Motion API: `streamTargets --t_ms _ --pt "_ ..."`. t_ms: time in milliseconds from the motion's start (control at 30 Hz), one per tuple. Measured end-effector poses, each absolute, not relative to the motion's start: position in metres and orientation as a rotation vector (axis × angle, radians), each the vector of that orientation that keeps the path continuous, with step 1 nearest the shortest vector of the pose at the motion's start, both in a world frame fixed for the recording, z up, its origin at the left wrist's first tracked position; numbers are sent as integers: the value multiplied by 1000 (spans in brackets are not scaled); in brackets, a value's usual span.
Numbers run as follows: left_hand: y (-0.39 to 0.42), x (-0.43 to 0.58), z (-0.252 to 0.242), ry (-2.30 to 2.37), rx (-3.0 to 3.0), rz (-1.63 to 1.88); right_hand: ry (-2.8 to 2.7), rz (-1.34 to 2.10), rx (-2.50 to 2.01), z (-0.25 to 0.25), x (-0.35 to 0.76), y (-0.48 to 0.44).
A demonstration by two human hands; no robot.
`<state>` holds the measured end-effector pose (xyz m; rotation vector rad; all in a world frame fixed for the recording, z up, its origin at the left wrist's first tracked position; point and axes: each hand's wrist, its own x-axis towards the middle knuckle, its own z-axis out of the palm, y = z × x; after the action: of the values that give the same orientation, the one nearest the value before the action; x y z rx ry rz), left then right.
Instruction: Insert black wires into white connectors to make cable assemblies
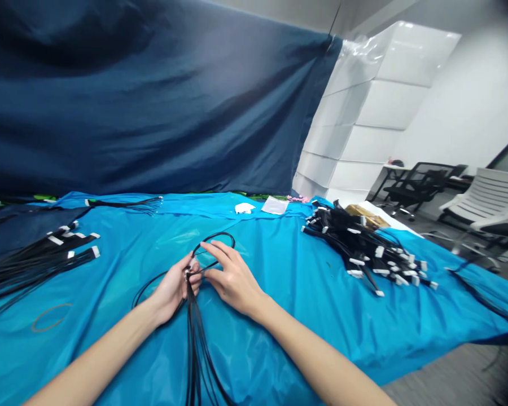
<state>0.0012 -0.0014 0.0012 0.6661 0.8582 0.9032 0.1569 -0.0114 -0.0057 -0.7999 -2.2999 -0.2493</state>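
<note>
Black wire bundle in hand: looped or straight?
Looped at the far end. From the left hand and right hand the thin black wire bundle curves into a loop on the blue cloth; nearer, it runs straight.

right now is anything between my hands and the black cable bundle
Nothing visible. The left hand grips the bundle near its end, and the right hand touches its loop on the cloth.

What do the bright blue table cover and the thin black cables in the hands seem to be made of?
The bright blue table cover looks like thin synthetic cloth or plastic sheet: glossy, sharply creased. The thin black cables, gripped by the left hand and touched by the right hand, look like plastic-coated wire: smooth, faintly shiny, bending in a soft loop. Any metal core is hidden.
</note>
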Motion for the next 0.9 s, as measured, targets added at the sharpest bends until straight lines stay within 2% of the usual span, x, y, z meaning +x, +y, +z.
streamTargets --t_ms 500,900 --pt "-1 2 -3 724 538 851 -2280 -199 -691 -2 159 -14" --pt "-1 -4 7 746 532 1017 -2206 -62 -596 -4 157 -17"
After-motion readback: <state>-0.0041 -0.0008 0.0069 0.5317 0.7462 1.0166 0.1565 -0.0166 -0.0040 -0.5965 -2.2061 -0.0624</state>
